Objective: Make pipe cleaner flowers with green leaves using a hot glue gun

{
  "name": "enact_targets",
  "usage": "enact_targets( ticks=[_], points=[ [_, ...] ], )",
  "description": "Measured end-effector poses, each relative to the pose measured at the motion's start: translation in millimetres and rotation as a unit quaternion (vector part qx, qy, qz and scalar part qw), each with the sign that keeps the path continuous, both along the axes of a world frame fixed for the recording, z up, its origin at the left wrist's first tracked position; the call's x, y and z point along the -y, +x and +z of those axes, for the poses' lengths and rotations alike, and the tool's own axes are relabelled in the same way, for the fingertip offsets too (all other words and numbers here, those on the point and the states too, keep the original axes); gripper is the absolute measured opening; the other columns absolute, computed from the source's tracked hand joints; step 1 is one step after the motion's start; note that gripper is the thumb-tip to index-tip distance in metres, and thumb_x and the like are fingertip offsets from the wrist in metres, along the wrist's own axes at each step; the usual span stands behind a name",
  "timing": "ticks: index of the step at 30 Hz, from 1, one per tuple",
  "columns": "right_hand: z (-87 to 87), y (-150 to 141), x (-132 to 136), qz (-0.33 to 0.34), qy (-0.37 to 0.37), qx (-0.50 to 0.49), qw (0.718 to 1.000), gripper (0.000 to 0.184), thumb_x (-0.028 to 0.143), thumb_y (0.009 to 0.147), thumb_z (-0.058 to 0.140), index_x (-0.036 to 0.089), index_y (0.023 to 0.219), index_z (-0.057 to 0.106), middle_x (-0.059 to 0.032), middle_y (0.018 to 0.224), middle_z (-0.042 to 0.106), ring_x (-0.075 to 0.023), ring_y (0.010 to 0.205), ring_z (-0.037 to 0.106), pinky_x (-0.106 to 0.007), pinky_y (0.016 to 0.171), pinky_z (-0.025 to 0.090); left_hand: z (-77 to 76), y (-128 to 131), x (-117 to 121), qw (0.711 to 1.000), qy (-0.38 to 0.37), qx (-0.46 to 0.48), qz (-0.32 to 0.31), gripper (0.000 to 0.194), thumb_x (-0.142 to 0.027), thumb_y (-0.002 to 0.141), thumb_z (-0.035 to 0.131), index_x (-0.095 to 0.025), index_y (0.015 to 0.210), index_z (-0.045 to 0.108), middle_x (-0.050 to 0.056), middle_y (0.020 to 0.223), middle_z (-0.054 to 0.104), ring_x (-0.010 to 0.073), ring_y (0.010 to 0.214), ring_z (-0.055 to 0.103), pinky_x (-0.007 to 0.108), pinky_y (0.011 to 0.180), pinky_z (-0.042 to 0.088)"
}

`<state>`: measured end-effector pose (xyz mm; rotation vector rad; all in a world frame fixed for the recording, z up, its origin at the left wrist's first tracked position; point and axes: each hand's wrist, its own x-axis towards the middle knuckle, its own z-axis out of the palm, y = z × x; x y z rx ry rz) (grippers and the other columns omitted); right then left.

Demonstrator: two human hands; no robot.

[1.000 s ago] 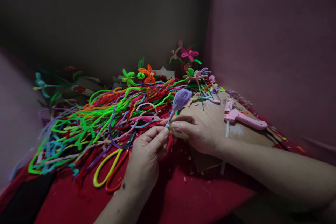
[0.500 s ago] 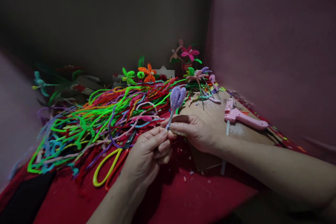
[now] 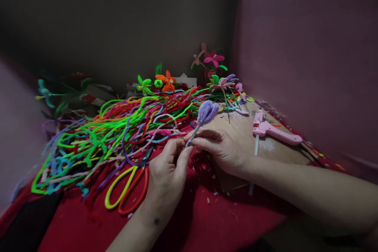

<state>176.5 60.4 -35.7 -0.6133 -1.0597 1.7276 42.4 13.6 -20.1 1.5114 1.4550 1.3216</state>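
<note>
A lilac pipe-cleaner flower (image 3: 206, 112) on a thin stem stands tilted to the right above my hands. My left hand (image 3: 167, 173) pinches the bottom of its stem from the left, fingers closed. My right hand (image 3: 220, 149) closes round the same stem from the right, thumb and forefinger meeting the left fingertips. Both hands hover just above the red cloth (image 3: 206, 216), in front of a brown cardboard sheet (image 3: 274, 145).
A big tangle of coloured pipe cleaners (image 3: 118, 130) covers the left half. Scissors with yellow and red handles (image 3: 126, 189) lie beside my left hand. A pink glue gun (image 3: 271, 130) rests on the cardboard. Finished flowers (image 3: 212, 60) stand at the back by the walls.
The lilac flower head has swung from leaning left to leaning right. My left fingers have shifted on the stem and turned it; the right hand stays almost in place.
</note>
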Motion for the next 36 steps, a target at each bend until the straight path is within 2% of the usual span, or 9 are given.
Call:
enact_targets(
  ticks=[3,6,10,13,15,18,22,27,36],
  points=[
    [-2.1,0.3,0.2,-0.010,0.025,0.018,0.999,0.005,0.024,0.070,0.071,0.020,0.073,0.071,0.0030,0.074,0.066,-0.0118,0.076,0.056,-0.027,0.077,0.041,0.9,0.8,2.0,1.000,0.016,-0.020,0.007,0.007,-0.026,0.077,0.063,-0.020,0.078,0.067,-0.002,0.065,0.057,0.0100,0.057,0.045,0.020,0.056,0.035],
    [-2.2,1.7,-0.5,0.012,0.022,0.028,0.999,0.011,0.028,0.072,0.069,0.020,0.078,0.071,0.0016,0.078,0.067,-0.0125,0.076,0.057,-0.028,0.076,0.041,5.1,-0.4,-0.1,0.994,-0.074,0.080,-0.028,0.011,-0.029,0.076,0.064,-0.018,0.074,0.065,-0.004,0.055,0.048,0.0073,0.047,0.035,0.019,0.045,0.026],
    [-0.2,4.2,-1.9,0.055,0.039,0.037,0.997,0.017,0.030,0.076,0.066,0.020,0.087,0.072,0.0003,0.078,0.068,-0.0121,0.075,0.057,-0.027,0.076,0.042,7.3,-8.5,-6.6,0.934,-0.206,0.256,-0.142,0.017,-0.031,0.077,0.064,-0.017,0.070,0.056,-0.008,0.049,0.036,0.0038,0.040,0.020,0.017,0.039,0.014],
    [-0.5,5.0,-2.5,0.070,0.042,0.033,0.996,0.017,0.028,0.077,0.065,0.020,0.090,0.073,0.0009,0.075,0.066,-0.0110,0.073,0.057,-0.027,0.076,0.042,6.0,-14.3,-9.8,0.882,-0.264,0.322,-0.219,0.014,-0.030,0.080,0.061,-0.018,0.074,0.055,-0.009,0.047,0.033,0.0028,0.038,0.012,0.017,0.038,0.013],
    [-1.4,5.0,-2.6,0.069,0.038,0.023,0.997,0.016,0.027,0.076,0.065,0.020,0.088,0.073,0.0013,0.073,0.066,-0.0103,0.070,0.057,-0.026,0.074,0.042,5.6,-14.2,-9.7,0.880,-0.266,0.322,-0.227,0.012,-0.030,0.081,0.060,-0.019,0.079,0.057,-0.010,0.047,0.031,0.0031,0.039,0.011,0.017,0.038,0.012],
    [-2.4,4.7,-2.3,0.065,0.030,0.008,0.997,0.015,0.027,0.077,0.065,0.020,0.088,0.073,0.0006,0.073,0.066,-0.0109,0.071,0.057,-0.025,0.071,0.043,5.3,-8.0,-6.5,0.932,-0.210,0.241,-0.174,0.013,-0.032,0.080,0.061,-0.019,0.083,0.060,-0.008,0.049,0.034,0.0041,0.040,0.018,0.016,0.039,0.016],
    [-2.8,3.4,-1.3,0.046,0.006,0.002,0.999,0.014,0.026,0.075,0.066,0.019,0.085,0.073,-0.0005,0.075,0.067,-0.0125,0.072,0.058,-0.026,0.069,0.043,0.1,-0.2,-0.8,0.997,-0.042,0.015,-0.064,0.011,-0.028,0.078,0.064,-0.020,0.084,0.065,-0.001,0.070,0.059,0.0097,0.058,0.048,0.020,0.057,0.037],
    [-4.7,1.1,-1.1,0.028,0.016,0.004,0.999,0.009,0.025,0.074,0.068,0.018,0.077,0.073,0.0002,0.073,0.067,-0.0112,0.073,0.056,-0.026,0.073,0.041,-11.0,-3.3,0.6,0.980,0.091,-0.177,0.001,0.010,-0.021,0.078,0.062,-0.022,0.085,0.068,0.002,0.076,0.066,0.0142,0.066,0.057,0.022,0.067,0.039],
    [-5.5,1.0,-1.6,0.039,0.018,0.021,0.999,0.014,0.028,0.075,0.068,0.016,0.077,0.072,0.0000,0.072,0.065,-0.0110,0.070,0.055,-0.026,0.072,0.040,-11.5,-6.2,-4.4,0.960,0.162,-0.226,-0.022,0.013,-0.018,0.084,0.051,-0.018,0.086,0.064,0.001,0.072,0.064,0.0110,0.062,0.057,0.019,0.061,0.041]
  ],
)
